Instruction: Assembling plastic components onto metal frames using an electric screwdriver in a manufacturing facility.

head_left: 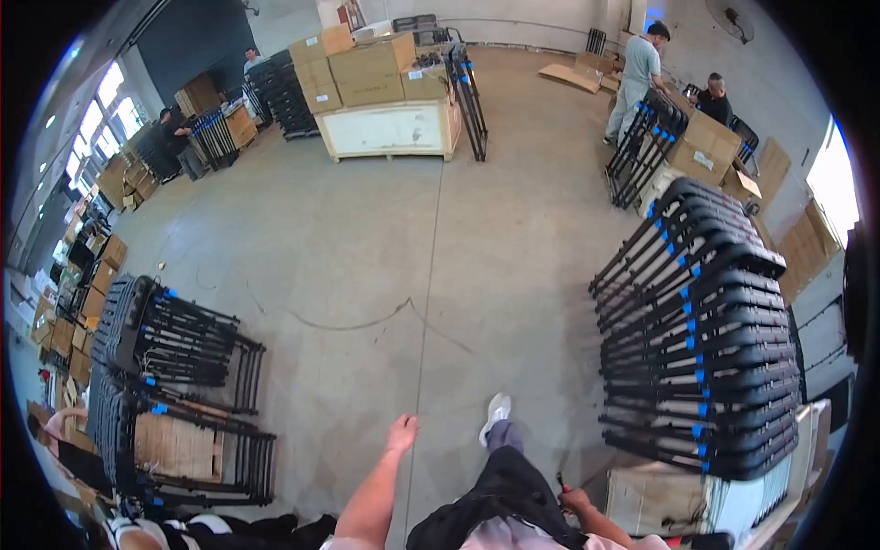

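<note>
My left hand [401, 433] hangs forward over the concrete floor, its fingers curled into a loose fist with nothing visible in it. Low at my right side, my right hand [576, 501] is closed round a slim hand tool [563, 484] with red and black parts. The tool's exact kind is too small to make out. One white shoe [498, 409] of mine is stepping out ahead. Neither hand touches the black metal frames.
A long row of black frames with blue bands [706, 339] stands at right; more frames [183, 339] stand at left. Ahead is a wooden crate [390, 131] under cardboard boxes [371, 71]. Two co-workers [635, 73] are at far right, others [179, 137] at far left.
</note>
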Demonstrator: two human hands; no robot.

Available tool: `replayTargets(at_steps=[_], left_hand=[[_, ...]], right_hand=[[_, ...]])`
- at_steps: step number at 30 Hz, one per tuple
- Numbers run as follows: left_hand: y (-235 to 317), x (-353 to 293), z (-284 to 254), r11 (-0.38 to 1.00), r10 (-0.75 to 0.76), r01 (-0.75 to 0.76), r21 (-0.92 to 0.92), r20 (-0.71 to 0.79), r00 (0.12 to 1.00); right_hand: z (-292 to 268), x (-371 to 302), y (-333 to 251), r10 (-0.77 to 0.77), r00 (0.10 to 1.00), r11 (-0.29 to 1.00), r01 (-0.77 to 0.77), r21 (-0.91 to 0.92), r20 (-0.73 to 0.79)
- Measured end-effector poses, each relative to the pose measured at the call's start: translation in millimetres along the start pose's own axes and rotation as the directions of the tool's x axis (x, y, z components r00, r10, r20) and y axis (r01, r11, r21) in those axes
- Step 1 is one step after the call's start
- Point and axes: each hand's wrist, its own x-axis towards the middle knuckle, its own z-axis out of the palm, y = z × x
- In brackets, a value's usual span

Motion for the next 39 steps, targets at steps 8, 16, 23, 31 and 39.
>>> replayTargets(at_steps=[8, 16, 23, 31, 39], left_hand=[[-16.1, 52.3, 49.8, 0.707, -0.476, 0.02, 0.707, 0.454, 0.754], [142.8, 243.3, 96.3, 0.949, -0.275, 0.145, 0.28, 0.508, 0.816], [322.8, 531.3, 117.1, 0.794, -0.195, -0.146, 0.59, 0.474, 0.859], [710.9, 885.5, 64.3, 0.885, 0.162, -0.182, 0.428, 0.083, 0.983], [819.8, 1037.5, 131.1, 0.955, 0.175, -0.19, 0.227, 0.082, 0.981]], right_hand=[[-227.7, 92.5, -250.0, -0.257, 0.966, 0.93, 0.238, -0.279, -0.033], [-469.0, 124.8, -481.5, -0.329, 0.85, 0.924, 0.38, 0.046, -0.412], [-504.9, 264.3, -486.5, -0.455, 0.846, 0.882, 0.386, -0.271, -0.277], [-591.5, 270.4, -656.7, -0.036, 0.952, 0.999, 0.036, 0.007, 0.305], [-807.8, 388.7, -882.0, -0.099, 0.855, 0.993, 0.049, 0.11, 0.51]])
